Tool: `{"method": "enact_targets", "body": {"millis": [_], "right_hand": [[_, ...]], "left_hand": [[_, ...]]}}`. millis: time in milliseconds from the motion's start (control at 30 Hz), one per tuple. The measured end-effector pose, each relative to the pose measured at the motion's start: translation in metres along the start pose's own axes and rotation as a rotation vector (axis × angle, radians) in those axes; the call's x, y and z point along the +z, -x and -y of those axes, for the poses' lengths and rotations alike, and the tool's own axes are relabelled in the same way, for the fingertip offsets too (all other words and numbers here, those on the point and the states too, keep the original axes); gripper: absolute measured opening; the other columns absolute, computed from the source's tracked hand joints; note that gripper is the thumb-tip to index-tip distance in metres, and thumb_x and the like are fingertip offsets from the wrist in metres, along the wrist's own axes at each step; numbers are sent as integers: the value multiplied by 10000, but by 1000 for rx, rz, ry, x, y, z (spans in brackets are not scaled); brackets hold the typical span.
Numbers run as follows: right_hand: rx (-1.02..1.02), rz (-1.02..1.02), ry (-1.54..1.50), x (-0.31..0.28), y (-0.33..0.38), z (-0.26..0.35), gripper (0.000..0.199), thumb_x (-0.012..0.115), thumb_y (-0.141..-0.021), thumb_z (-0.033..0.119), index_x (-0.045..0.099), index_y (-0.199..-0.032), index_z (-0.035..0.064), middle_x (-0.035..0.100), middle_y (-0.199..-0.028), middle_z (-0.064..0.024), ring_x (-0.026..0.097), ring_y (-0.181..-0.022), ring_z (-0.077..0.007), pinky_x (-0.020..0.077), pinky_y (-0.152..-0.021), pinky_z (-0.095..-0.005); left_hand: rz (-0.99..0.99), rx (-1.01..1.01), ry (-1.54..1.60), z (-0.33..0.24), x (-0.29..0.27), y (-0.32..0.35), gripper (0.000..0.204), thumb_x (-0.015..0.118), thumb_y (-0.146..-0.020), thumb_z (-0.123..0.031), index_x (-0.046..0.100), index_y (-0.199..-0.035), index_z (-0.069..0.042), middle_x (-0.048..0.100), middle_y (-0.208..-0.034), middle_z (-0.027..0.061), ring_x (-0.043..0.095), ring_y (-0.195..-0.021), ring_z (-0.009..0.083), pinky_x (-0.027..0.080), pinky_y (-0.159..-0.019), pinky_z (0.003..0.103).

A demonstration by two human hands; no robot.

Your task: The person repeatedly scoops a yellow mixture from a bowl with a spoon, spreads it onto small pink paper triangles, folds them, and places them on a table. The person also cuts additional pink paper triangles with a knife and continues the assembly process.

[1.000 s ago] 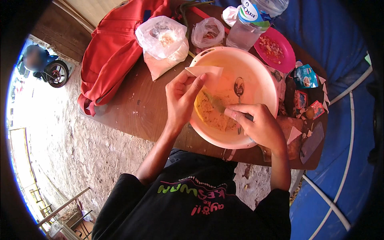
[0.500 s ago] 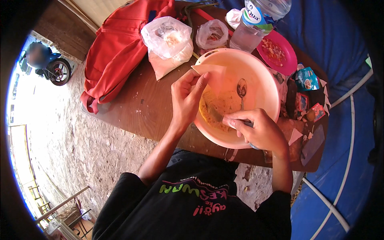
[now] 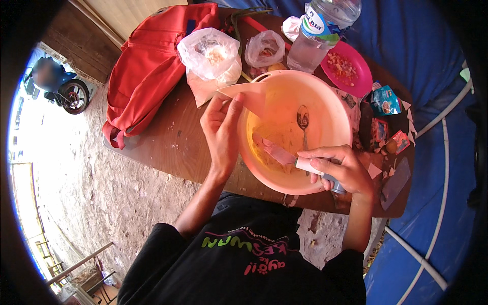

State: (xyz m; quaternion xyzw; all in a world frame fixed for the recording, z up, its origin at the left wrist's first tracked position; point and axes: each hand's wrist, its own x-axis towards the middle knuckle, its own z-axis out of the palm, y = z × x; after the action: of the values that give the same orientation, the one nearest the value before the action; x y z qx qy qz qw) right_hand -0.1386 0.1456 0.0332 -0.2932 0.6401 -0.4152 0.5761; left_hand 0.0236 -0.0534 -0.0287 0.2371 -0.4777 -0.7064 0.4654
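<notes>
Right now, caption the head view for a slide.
Left hand pinches a pale triangular piece; right hand holds a knife over a pale basin.

Blue lettering (image 3: 313, 24) on bottle label (image 3: 321, 30), upside-down multicoloured lettering (image 3: 248, 244) across black shirt (image 3: 216, 267)

Brown table (image 3: 157, 152) with red bag (image 3: 145, 76), plastic bags (image 3: 195, 53), pale basin (image 3: 328, 99), water bottle (image 3: 303, 53), pink plate (image 3: 362, 84).

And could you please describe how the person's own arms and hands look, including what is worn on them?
The left hand and right hand are bare, with no gloves, and no watch shows on either wrist. The forearms are uncovered too. Plain black sleeves, part of a black shirt, end around the elbows.
</notes>
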Motion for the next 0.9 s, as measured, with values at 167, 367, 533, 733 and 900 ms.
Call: {"method": "enact_targets", "body": {"millis": [167, 367, 533, 733, 900], "right_hand": [[-6, -65, -22, -12, 23, 3, 379, 604, -1009, 191, 631, -1293, -58, 689, -793, -82, 561, -545, -66, 452, -507, -198], [-47, -165, -132, -21, 56, -12, 388, 589, -1005, 220, 628, -1247, -80, 677, -842, -121, 576, -587, -99, 467, -549, -225], [-211, -166, -314, -13, 61, -31, 423, 613, -982, 219, 587, -1279, -82, 672, -862, -142, 593, -588, -130, 490, -546, -253], [-317, -235, -408, 1, 60, -43, 440, 662, -920, 173, 583, -1260, -95, 677, -851, -187, 611, -556, -186, 507, -494, -294], [-354, -284, -389, -2, 63, -44, 440, 667, -897, 179, 599, -1225, -106, 668, -819, -184, 595, -522, -188, 492, -470, -293]], "left_hand": [[-51, 66, -27, -9, -6, -8, 166, 639, -995, -101, 674, -1075, 40, 726, -975, 75, 665, -808, 106, 527, -738, 263], [106, -206, 154, -25, -1, -5, 148, 636, -965, -72, 574, -1047, 35, 715, -969, 146, 735, -937, 245, 588, -864, 341], [272, -519, 231, -29, 11, -5, 255, 545, -961, -43, 501, -1199, 38, 654, -1187, 190, 711, -1048, 299, 570, -970, 374], [337, -524, 165, -21, 23, 3, 364, 503, -960, -6, 493, -1309, 97, 638, -1211, 181, 683, -1105, 268, 540, -1019, 373], [362, -525, 198, -22, 22, 4, 371, 448, -977, -26, 504, -1309, 129, 612, -1272, 202, 654, -1159, 271, 515, -1062, 398]]}}
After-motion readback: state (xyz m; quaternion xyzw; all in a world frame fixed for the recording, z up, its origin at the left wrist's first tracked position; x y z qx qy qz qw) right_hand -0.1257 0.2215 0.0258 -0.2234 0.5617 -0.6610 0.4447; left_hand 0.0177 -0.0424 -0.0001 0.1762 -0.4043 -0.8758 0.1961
